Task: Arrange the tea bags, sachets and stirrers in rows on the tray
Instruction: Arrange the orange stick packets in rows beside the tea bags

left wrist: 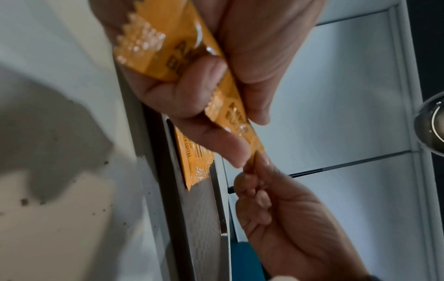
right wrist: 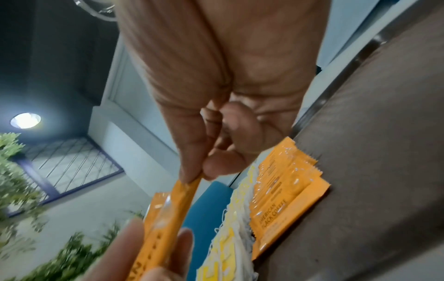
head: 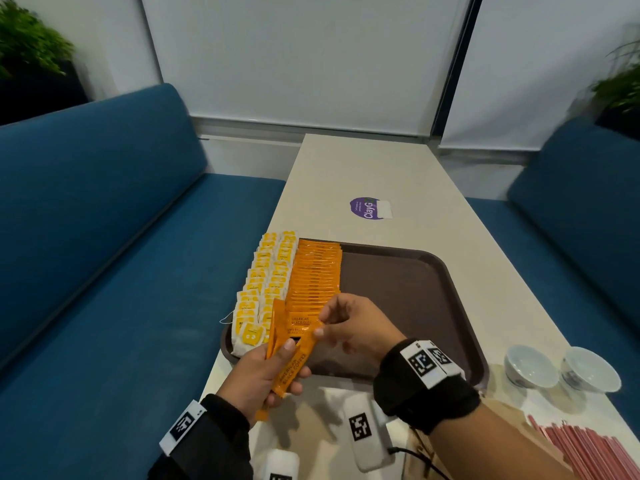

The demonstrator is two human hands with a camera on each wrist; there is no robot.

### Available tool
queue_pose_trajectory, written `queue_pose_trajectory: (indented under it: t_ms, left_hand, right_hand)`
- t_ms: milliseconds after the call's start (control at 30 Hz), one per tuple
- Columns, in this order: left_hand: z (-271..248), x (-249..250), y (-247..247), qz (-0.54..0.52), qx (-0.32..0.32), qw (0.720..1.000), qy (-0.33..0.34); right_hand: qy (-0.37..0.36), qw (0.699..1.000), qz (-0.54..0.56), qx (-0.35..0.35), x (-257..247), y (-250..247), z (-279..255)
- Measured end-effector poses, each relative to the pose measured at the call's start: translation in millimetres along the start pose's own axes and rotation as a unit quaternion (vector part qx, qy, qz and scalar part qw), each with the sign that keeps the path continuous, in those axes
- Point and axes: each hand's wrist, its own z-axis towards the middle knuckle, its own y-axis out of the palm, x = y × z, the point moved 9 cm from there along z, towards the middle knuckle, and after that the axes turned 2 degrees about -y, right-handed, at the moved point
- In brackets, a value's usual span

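Observation:
A brown tray (head: 408, 282) lies on the pale table. Two rows of yellow tea bags (head: 265, 282) run along its left side, with a row of orange coffee sachets (head: 313, 275) beside them. Over the tray's near left corner my left hand (head: 263, 375) grips a small bunch of orange sachets (head: 292, 367). My right hand (head: 349, 323) pinches the top end of one of those sachets (right wrist: 190, 190) between thumb and forefinger. The left wrist view shows the same pinch (left wrist: 254, 157) at the sachet's tip. Red stirrers (head: 581, 448) lie in a pile at the table's near right.
Two white cups (head: 561, 368) stand to the right of the tray. A purple sticker (head: 369, 208) is on the table beyond it. Blue benches (head: 104, 237) flank the table on both sides. White marker blocks (head: 363, 431) lie at the near edge.

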Motion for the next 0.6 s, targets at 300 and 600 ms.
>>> queue_pose_trajectory:
  t_ms: [300,600]
  left_hand:
    - [2.6,-4.8,-15.1,-0.023,0.055,0.998,-0.017]
    - [2.9,-10.4,-34.8,-0.062,0.100,0.992,-0.038]
  right_hand:
    - [0.023,0.998,-0.047,0.025,23.8,-20.3,-8.0]
    - [0.215,0.963,-0.084,0.141,63.6,-40.3,11.9]
